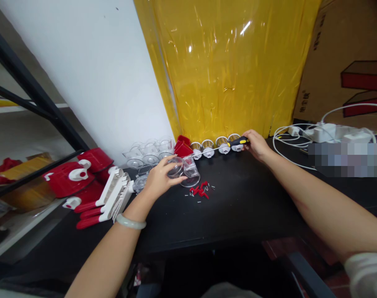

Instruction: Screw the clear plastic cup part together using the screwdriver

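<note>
Clasped mid-frame by the left hand, the clear cup was best steadied for the right hand's pinched screwdriver.

Extends left forearm from lower left, bare, with left wrist close to straight and left hand back uppermost, fingers curved, thumb apart, in a wide, occupied grip. Extends right forearm from lower right, bare, slanting inward to right hand, with fingers bent together in a narrow, occupied grip. Sets both hands well apart, right the higher in view.
</note>
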The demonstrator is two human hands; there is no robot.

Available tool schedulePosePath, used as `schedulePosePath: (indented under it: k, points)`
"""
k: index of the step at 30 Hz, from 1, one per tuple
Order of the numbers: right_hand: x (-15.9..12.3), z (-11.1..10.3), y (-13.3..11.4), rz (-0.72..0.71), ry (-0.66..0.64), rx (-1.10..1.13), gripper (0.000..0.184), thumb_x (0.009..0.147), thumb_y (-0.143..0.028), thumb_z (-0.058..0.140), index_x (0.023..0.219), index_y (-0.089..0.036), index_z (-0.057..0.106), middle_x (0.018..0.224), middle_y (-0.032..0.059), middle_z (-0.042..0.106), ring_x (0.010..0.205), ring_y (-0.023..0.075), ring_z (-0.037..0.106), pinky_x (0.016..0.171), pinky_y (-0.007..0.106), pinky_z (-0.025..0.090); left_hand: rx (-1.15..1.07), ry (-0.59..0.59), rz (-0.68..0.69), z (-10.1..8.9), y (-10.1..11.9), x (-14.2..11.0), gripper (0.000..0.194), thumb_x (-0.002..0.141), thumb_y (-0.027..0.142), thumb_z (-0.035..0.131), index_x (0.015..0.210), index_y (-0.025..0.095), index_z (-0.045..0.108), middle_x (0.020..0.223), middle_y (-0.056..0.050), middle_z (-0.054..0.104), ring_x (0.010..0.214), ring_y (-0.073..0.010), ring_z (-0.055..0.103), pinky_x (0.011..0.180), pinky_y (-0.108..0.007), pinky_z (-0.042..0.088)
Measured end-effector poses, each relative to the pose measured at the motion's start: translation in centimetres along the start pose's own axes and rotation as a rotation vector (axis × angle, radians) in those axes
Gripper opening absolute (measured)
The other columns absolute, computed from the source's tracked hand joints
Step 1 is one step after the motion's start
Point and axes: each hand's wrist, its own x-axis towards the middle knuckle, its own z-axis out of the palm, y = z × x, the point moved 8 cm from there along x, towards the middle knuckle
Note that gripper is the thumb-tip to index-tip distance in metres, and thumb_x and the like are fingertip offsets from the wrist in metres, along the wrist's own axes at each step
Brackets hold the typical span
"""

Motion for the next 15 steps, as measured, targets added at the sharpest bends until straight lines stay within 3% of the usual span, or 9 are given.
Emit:
schedulePosePath:
  k: [4,10,15]
  points:
    - [0.19,-0.08,0.27,0.003,0.004,-0.004,0.011,0.079,-0.028,0.057,0.074,-0.023,0.049,0.055,-0.0040,0.049,0.042,0.0107,0.047,0.039,0.022,0.039,-0.001,0.004,0.007,-0.05,0.04,0.02,0.040,0.080,0.048,0.079,0.110,0.023,0.072,0.134,-0.011,0.063,0.114,-0.0292,0.068,0.101,-0.047,0.056]
    - [0.47,-0.11,0.61,-0.047,-0.018,-0.077,0.037,0.083,-0.056,0.062,0.074,-0.025,0.046,0.045,-0.0077,0.038,0.036,0.0105,0.040,0.036,0.023,0.036,0.001,0.003,0.004,-0.02,0.10,0.02,0.040,0.080,0.048,0.079,0.110,0.023,0.072,0.134,-0.012,0.063,0.114,-0.0290,0.068,0.102,-0.048,0.055]
    - [0.35,-0.23,0.70,0.000,0.019,-0.046,0.023,0.080,-0.037,0.064,0.073,-0.024,0.047,0.047,-0.0069,0.043,0.038,0.0096,0.041,0.037,0.021,0.036,0.002,0.001,0.004,0.05,0.04,-0.01,0.040,0.080,0.048,0.079,0.110,0.023,0.072,0.136,-0.011,0.063,0.115,-0.0290,0.068,0.101,-0.047,0.056]
